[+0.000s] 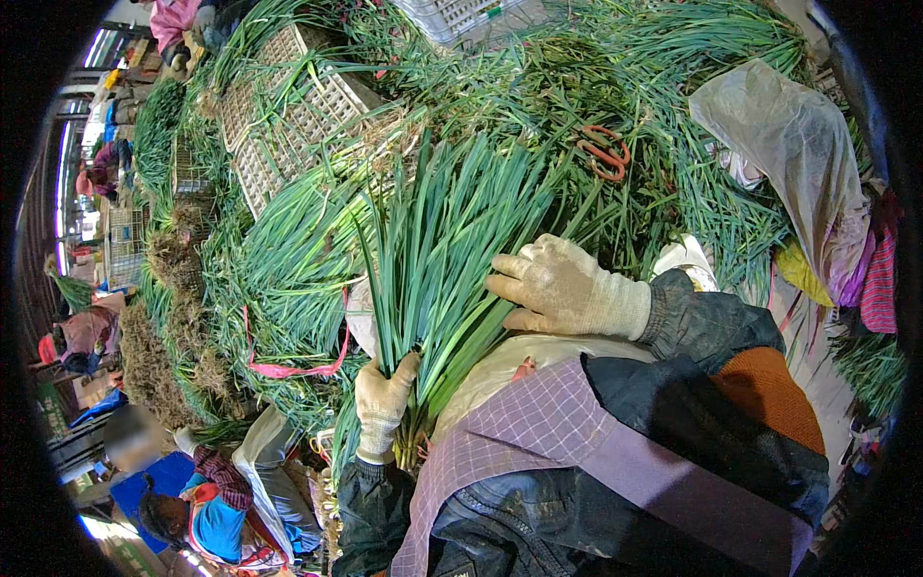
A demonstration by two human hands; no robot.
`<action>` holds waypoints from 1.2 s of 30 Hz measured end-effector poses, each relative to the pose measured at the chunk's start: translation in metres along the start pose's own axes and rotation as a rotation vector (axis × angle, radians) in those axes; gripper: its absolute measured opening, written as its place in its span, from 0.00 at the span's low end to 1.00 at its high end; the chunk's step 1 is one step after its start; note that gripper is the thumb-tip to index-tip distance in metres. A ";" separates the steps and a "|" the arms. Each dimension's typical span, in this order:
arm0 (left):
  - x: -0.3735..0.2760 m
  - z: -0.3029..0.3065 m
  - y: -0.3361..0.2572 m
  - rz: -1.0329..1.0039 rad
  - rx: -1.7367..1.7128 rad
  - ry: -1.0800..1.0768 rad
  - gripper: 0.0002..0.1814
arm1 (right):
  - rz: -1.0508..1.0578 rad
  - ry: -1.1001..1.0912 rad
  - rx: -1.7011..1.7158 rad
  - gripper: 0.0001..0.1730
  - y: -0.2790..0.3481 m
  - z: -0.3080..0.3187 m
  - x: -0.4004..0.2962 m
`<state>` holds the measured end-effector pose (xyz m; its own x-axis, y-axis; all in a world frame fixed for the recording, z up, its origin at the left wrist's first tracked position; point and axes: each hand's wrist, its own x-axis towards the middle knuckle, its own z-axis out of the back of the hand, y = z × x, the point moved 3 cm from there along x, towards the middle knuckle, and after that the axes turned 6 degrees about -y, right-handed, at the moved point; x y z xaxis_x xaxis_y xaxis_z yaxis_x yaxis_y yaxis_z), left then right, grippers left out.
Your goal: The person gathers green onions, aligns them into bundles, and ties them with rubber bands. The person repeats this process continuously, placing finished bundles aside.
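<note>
In a cream work glove, my left hand (386, 404) grips a thick bundle of long green allium stalks (454, 223) near its lower, paler end. The leaves fan out away from me. My right hand (555, 285), in a matching soiled glove, lies palm down against the right side of the bundle with its fingers a little apart; its palm is hidden. A loop of pink tie strip (299, 369) lies left of the bundle. Beyond my right hand, red-handled scissors (606, 153) rest on loose greens, their blades mostly hidden.
Perforated plastic crates (296, 119) lie among heaped greens (310, 238) at upper left. A white crate (461, 18) stands at the far edge. On the right hangs a translucent plastic bag (786, 159). A co-worker (216, 516) sits at lower left, with others farther off.
</note>
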<state>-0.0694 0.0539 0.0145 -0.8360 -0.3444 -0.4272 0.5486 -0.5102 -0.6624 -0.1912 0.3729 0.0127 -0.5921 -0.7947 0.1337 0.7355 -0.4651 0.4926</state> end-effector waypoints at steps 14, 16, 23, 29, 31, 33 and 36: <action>-0.020 -0.003 -0.006 -0.090 -0.181 -0.198 0.21 | 0.015 -0.097 -0.025 0.34 0.001 0.003 -0.011; -0.020 -0.001 -0.001 -0.085 -0.177 -0.210 0.21 | 0.023 -0.078 -0.046 0.32 0.006 0.010 -0.009; -0.032 -0.001 -0.020 -0.041 0.019 -0.263 0.21 | 0.115 -0.239 -0.076 0.28 0.045 0.056 0.013; -0.027 0.001 -0.011 -0.064 -0.028 -0.288 0.21 | 0.230 -0.143 -0.151 0.18 0.043 -0.001 0.036; -0.025 0.000 0.003 -0.020 -0.128 -0.286 0.21 | 0.228 -0.157 -0.056 0.18 0.039 -0.007 0.031; -0.027 0.005 -0.004 -0.056 -0.144 -0.273 0.22 | 0.250 -0.209 -0.046 0.18 0.038 -0.004 0.026; -0.023 0.001 0.005 -0.034 -0.214 -0.274 0.21 | 0.099 -0.354 0.196 0.16 0.022 -0.009 0.027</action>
<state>-0.0477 0.0588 0.0214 -0.8041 -0.5434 -0.2412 0.4818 -0.3580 -0.7998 -0.1877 0.3376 0.0194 -0.6239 -0.6323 0.4592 0.7379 -0.2831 0.6126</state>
